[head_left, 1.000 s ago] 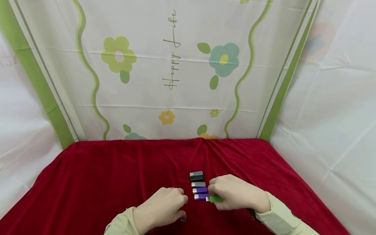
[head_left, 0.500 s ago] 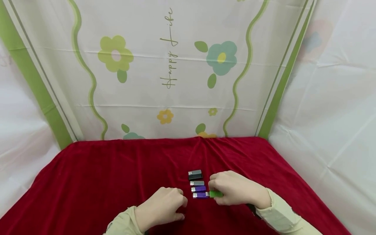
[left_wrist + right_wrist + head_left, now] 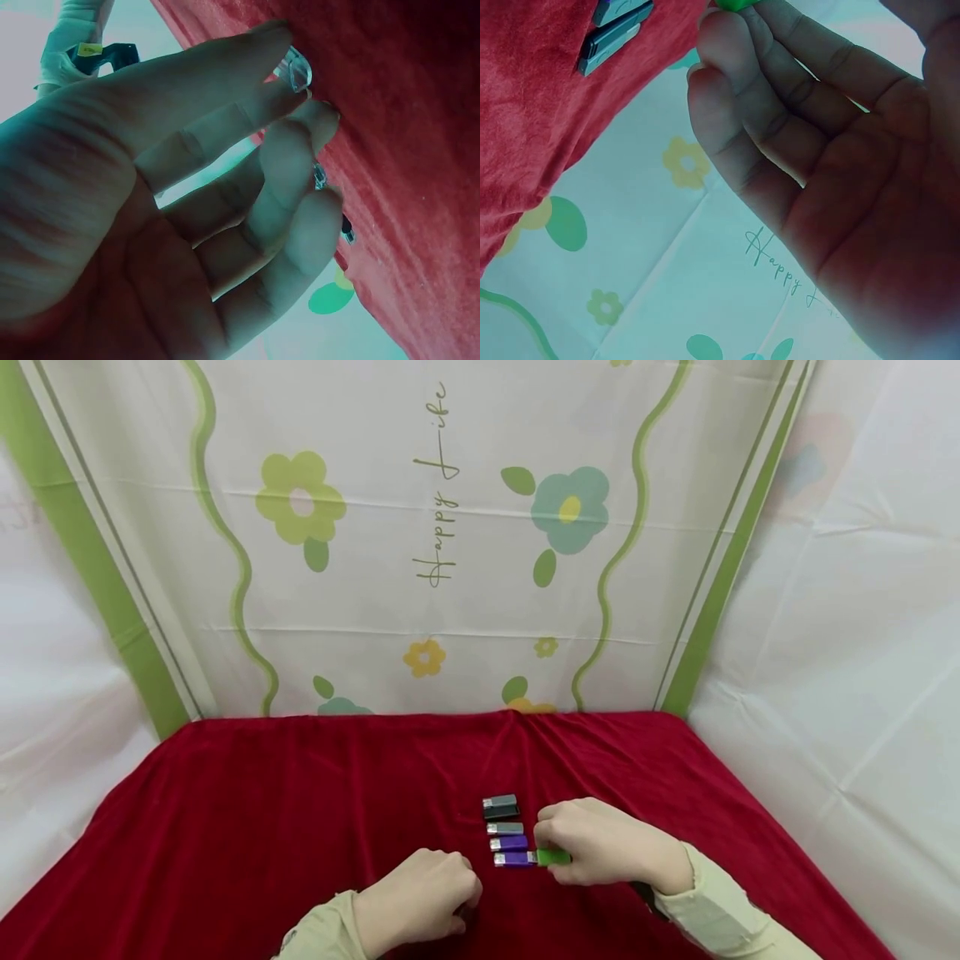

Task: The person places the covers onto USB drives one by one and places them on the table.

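Observation:
My right hand (image 3: 603, 845) pinches a green USB stick (image 3: 553, 857) by its body, its metal plug pointing left at the right end of the nearest purple USB stick (image 3: 513, 860). In the right wrist view only a corner of the green body shows at the fingertips. My left hand (image 3: 418, 897) holds a small clear plastic cap (image 3: 299, 73) between thumb and index finger, low over the cloth. The head view hides this cap behind the fingers. Another purple stick (image 3: 510, 843) and a grey stick (image 3: 506, 829) lie just behind the nearest purple one.
Farther back in the same column lie a black stick (image 3: 501, 812) and another grey stick (image 3: 499, 801), side by side. A red velvet cloth (image 3: 247, 827) covers the table. White flowered curtain (image 3: 375, 568) hangs behind, with pale curtains at both sides.
My right hand has moved the green stick slightly away from me, toward the nearest purple stick's right end. My left hand has turned a little, so the clear cap no longer shows in the head view.

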A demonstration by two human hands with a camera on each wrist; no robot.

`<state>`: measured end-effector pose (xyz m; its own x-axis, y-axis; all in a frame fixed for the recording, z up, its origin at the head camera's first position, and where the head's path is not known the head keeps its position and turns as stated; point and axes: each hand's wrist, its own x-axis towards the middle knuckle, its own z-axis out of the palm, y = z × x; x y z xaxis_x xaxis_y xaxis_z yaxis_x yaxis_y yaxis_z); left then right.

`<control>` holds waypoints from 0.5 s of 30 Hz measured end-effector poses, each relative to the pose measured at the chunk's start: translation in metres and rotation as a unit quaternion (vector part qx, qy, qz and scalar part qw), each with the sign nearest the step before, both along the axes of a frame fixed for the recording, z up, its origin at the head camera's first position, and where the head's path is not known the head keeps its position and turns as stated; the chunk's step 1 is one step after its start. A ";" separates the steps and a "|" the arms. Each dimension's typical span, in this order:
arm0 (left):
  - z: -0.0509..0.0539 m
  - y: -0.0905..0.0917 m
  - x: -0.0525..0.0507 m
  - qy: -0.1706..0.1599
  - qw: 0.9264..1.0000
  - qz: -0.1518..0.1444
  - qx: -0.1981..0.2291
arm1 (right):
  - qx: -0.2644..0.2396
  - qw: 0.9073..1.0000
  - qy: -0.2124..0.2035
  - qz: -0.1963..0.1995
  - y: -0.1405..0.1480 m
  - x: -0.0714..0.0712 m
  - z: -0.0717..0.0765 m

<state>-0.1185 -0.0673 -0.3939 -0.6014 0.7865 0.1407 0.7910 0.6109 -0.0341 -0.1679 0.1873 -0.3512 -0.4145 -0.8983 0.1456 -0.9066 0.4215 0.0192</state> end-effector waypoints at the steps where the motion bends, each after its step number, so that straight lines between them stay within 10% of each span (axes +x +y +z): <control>1: 0.000 0.000 0.000 0.001 1.000 0.000 -0.002 | 0.001 1.000 0.000 -0.001 0.000 0.000 0.000; 15: -0.002 0.002 0.003 -0.008 1.000 -0.001 -0.009 | 0.008 1.000 -0.007 -0.001 -0.001 -0.002 -0.003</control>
<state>-0.1156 -0.0650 -0.3957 -0.6013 0.7906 0.1159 0.7933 0.6080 -0.0321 -0.1695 0.1865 -0.3547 -0.4181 -0.8995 0.1266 -0.9060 0.4230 0.0137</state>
